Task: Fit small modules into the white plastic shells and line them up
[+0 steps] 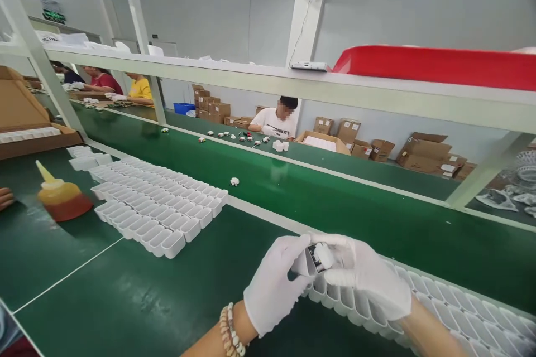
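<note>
Both of my hands wear white gloves and meet low in the middle of the head view. My left hand [276, 281] is closed on a small white plastic cup [302, 265], tilted with its mouth toward the right. In the fingers of my right hand [366, 270] is a small circuit board [321, 256] with a white part on it, right at the cup's mouth. Whether the board sits partly inside the cup I cannot tell. Under and beside my right hand stand rows of open white cups [444, 304], partly hidden by the hand and forearm.
More white cups [163, 201] stand in rows at left, near a squeeze bottle [62, 198] of amber liquid. Another person's hand [5, 198] shows at the left edge. Beyond runs a green belt [335, 195] carrying a small white part [234, 181]; a shelf [234, 75] crosses above.
</note>
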Demonstrator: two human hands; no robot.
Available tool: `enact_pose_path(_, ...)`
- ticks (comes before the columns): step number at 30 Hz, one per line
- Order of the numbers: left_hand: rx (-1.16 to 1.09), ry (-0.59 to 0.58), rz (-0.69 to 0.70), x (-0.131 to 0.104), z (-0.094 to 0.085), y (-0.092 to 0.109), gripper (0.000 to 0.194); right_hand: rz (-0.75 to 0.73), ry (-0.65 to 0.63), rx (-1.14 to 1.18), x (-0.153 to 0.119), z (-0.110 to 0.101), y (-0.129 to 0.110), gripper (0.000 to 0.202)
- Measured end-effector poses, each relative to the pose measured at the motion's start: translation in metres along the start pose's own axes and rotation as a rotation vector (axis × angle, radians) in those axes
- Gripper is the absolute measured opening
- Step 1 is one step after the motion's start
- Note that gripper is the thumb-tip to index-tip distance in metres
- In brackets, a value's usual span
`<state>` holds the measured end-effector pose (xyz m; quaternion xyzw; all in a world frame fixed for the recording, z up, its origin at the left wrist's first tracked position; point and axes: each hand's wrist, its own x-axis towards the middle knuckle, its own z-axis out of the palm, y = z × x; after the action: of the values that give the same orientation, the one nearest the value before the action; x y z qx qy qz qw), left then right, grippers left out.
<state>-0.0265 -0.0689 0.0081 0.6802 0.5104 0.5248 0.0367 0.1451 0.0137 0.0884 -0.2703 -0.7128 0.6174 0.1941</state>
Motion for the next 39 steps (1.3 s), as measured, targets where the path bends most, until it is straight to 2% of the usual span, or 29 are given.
enact_pose_path(2,0.012,0.031,0.08,-0.001,-0.002,0.002,0.065,-0.007,-0.015,-0.047,-0.004,0.0,0.0,0.066)
enact_pose_path(7,0.026,0.086,0.176,0.001,-0.008,0.005,0.061,-0.208,0.201,-0.499,-0.017,0.0,0.002,0.04)
enact_pose_path(11,0.044,0.094,0.226,0.001,-0.012,0.009,0.063,-0.311,0.234,-0.713,-0.024,0.001,-0.002,0.033)
enact_pose_path(18,0.113,0.088,0.242,0.001,-0.014,0.01,0.063,-0.279,0.275,-0.929,-0.029,0.003,0.001,0.035)
enact_pose_path(23,0.105,0.072,0.231,0.001,-0.014,0.009,0.064,-0.322,0.255,-0.994,-0.029,0.003,0.005,0.04)
enact_pose_path(27,0.099,0.059,0.199,0.0,-0.015,0.01,0.062,-0.285,0.223,-0.994,-0.026,0.002,0.007,0.047)
enact_pose_path(31,0.104,0.056,0.204,0.0,-0.014,0.01,0.062,-0.29,0.175,-0.952,-0.025,0.002,0.008,0.043)
enact_pose_path(39,0.093,0.097,0.2,0.0,-0.014,0.009,0.061,-0.382,0.252,-0.932,-0.027,0.005,-0.004,0.041)
